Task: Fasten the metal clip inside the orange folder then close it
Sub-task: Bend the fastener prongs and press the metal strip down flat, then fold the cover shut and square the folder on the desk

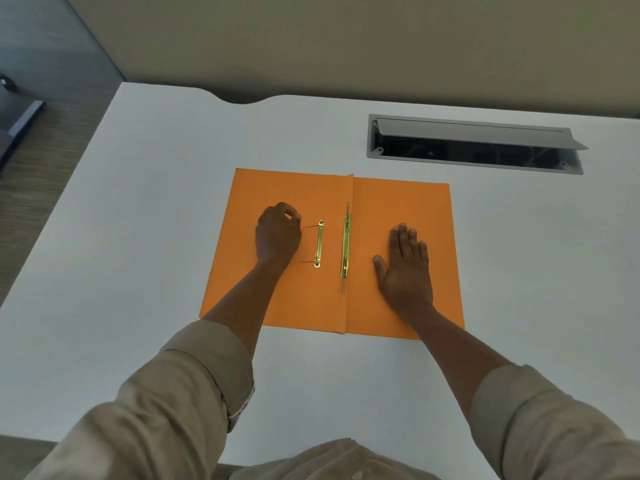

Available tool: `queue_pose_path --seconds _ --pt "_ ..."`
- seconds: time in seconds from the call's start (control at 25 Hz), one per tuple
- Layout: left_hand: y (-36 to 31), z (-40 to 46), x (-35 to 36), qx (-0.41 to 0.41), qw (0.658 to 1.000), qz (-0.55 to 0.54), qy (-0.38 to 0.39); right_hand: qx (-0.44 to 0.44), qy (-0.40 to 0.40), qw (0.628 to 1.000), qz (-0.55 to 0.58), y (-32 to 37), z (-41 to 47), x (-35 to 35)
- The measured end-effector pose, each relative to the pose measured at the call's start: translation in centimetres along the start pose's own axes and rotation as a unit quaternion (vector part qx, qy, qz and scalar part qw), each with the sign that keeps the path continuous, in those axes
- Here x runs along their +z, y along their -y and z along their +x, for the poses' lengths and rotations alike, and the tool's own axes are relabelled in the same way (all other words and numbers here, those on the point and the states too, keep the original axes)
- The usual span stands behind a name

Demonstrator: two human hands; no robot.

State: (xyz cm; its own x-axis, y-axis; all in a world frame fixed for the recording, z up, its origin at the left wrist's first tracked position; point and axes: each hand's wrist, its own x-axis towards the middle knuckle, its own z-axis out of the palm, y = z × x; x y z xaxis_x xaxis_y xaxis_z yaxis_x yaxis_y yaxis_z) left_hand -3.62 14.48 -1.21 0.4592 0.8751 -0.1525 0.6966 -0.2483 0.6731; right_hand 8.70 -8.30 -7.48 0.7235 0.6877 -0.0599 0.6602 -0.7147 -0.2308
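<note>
The orange folder [408, 202] lies open and flat on the white desk [138, 237]. A loose gold clip piece [319, 243] with two thin prongs pointing left rests on the folder's left leaf. A longer gold bar [345, 245] lies along the centre crease. My left hand [277, 233] sits curled on the left leaf, its fingertips just left of the upper prong, not clearly touching it. My right hand [407, 268] presses flat, fingers apart, on the right leaf.
A grey cable hatch [474, 143] with its lid raised is set into the desk behind the folder at the right. The desk's far edge has a curved notch [242, 98]. Wooden floor shows beyond the left edge.
</note>
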Motion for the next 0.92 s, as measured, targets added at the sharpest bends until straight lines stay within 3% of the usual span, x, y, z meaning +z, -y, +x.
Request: queue_pose_path --seconds 0.16,0.32,0.92 --pt "4.1 1.9 -3.8 -0.112 0.969 0.211 -0.067 0.003 0.000 1.000 -0.007 -0.1 -0.1 0.0" --pt "6.3 2.7 -5.8 -0.181 0.941 0.282 -0.052 0.000 0.000 1.000 0.000 0.2 -0.1 -0.2" --pt "7.0 4.1 -7.9 -0.280 0.957 0.063 -0.033 -0.001 -0.004 1.000 -0.001 0.2 -0.3 -0.3"
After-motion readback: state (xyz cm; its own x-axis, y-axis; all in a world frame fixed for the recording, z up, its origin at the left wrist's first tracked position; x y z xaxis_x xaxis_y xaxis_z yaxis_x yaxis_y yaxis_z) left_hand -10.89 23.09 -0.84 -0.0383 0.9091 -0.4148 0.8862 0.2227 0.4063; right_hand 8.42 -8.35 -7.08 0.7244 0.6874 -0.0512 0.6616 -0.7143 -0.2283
